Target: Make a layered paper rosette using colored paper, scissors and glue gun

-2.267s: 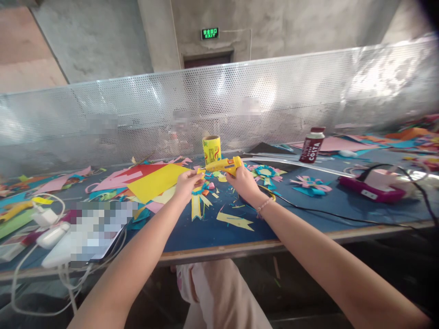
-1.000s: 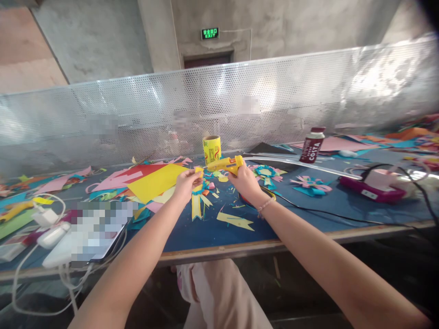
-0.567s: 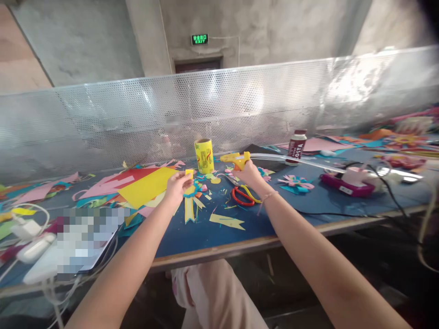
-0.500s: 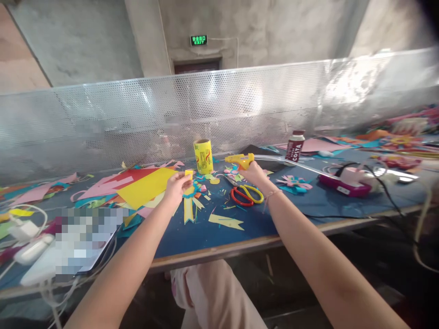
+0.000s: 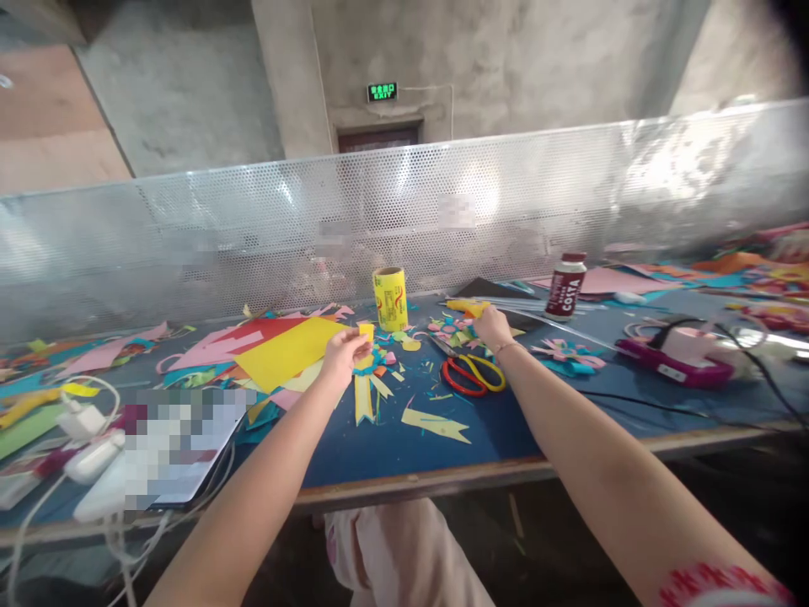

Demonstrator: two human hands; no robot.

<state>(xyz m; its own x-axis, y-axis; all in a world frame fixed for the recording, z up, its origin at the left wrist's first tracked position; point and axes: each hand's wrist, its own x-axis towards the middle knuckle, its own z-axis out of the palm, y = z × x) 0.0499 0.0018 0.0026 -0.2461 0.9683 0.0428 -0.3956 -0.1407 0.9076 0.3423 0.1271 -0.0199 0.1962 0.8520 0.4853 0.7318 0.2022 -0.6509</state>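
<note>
The person's left hand (image 5: 345, 352) pinches a yellow tab (image 5: 366, 330) above the rosette (image 5: 364, 384), which lies well in from the desk's (image 5: 372, 459) near edge. The right hand (image 5: 493, 329) has its fingers round the glue gun (image 5: 466, 308), toward the far edge; whether the gun rests on the desk is hard to tell. Its nozzle, if hot, could stick to scraps (image 5: 450, 325) beneath. Drawn straight back toward the near edge, the right hand might knock the scissors (image 5: 473, 375). A loose pinch could drop the tab.
</note>
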